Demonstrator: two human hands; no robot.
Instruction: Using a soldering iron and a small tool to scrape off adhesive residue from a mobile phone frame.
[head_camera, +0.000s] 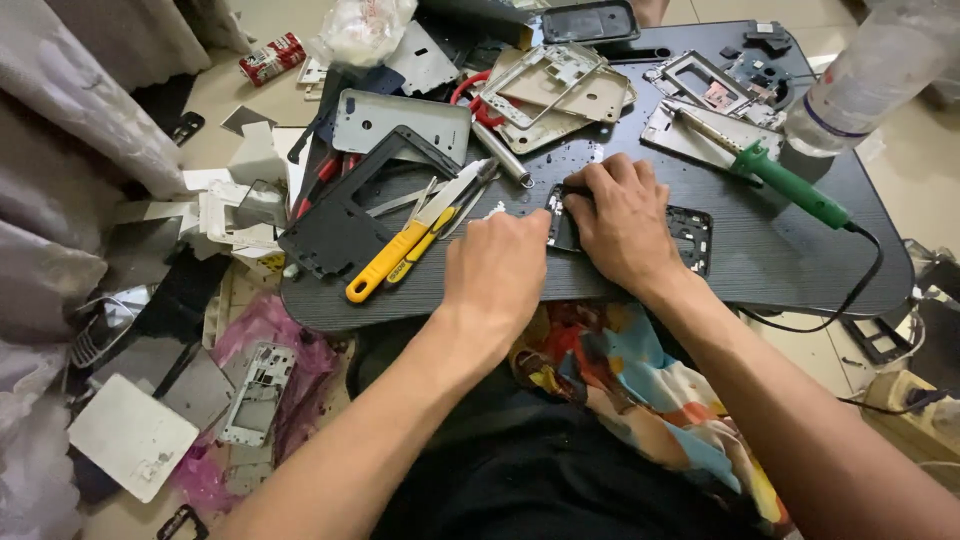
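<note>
From the head view, both hands press a dark phone frame (690, 235) at the near edge of the black lap table (800, 250), left hand (497, 268) curled, right hand (622, 222) spread flat over it; a slip could likely knock the yellow utility knife (392, 262) beside it off or crack the frame.

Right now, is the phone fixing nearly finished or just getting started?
Somewhere in the middle, I'd guess. Done: several bare grey metal phone frames already lie stripped at the back of the dark wooden tray table. In hand: the left hand and right hand press on a black phone frame. Left: that frame; the green-handled soldering iron lies unused.
</note>
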